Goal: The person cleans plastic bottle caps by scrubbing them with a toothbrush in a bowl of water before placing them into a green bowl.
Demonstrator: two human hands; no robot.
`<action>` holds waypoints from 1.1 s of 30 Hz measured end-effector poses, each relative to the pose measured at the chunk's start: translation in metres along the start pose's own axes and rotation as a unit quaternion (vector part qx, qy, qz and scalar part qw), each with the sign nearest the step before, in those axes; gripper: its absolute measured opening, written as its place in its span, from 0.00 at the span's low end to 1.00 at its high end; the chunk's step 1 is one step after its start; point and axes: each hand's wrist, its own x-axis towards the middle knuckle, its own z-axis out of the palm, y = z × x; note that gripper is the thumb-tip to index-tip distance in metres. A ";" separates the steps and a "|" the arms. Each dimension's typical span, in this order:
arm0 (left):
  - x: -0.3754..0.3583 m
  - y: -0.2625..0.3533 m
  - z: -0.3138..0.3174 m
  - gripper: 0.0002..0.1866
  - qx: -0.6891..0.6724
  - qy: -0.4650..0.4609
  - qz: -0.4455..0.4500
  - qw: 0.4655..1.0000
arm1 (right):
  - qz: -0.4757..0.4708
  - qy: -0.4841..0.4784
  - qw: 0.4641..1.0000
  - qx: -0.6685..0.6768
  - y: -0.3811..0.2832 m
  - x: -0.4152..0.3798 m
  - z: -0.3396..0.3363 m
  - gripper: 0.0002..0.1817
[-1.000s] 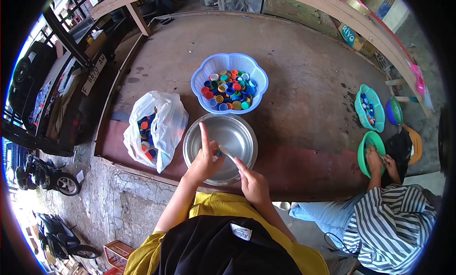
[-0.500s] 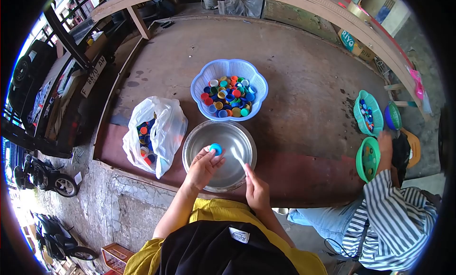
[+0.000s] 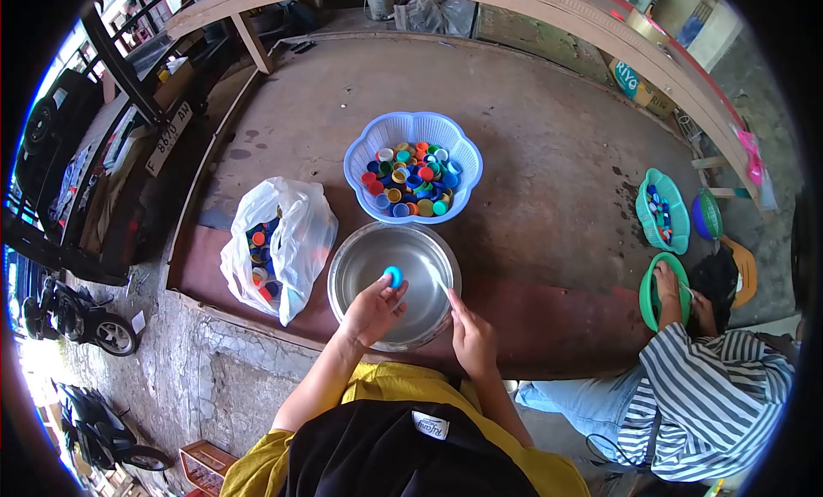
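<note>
Over the metal bowl (image 3: 337, 278), my left hand (image 3: 374, 312) pinches a blue bottle cap (image 3: 393, 277) between its fingers. My right hand (image 3: 471, 336) is at the bowl's right side, closed on a thin whitish tool (image 3: 440, 279) that points up and left over the bowl. What kind of tool it is cannot be made out. Just behind the bowl stands a blue plastic basket (image 3: 358, 145) holding several colored caps (image 3: 414, 181). A white plastic bag (image 3: 306, 240) with more caps inside lies left of the bowl.
At the right, a person in a striped top (image 3: 686, 360) has both hands at a green basket (image 3: 645, 301). A teal basket of caps (image 3: 679, 214) and a purple and green ball-like object (image 3: 708, 214) are beyond it. A wooden beam (image 3: 514, 4) crosses the table's far side.
The blue cap has turned in my left hand and shows more edge-on. My right hand has shifted slightly right. The other person's hands have moved into the green basket.
</note>
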 end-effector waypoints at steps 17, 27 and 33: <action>-0.017 0.080 0.072 0.13 0.594 -0.118 0.285 0.743 | 0.017 -0.013 0.997 0.074 -0.003 -0.013 -0.009 0.20; 0.009 0.040 0.025 0.11 0.767 -0.093 0.208 0.601 | 0.029 -0.027 0.996 0.078 -0.005 -0.016 -0.012 0.19; 0.003 0.058 0.051 0.12 0.588 -0.186 0.202 0.761 | 0.017 -0.020 0.996 0.083 -0.003 -0.014 -0.013 0.19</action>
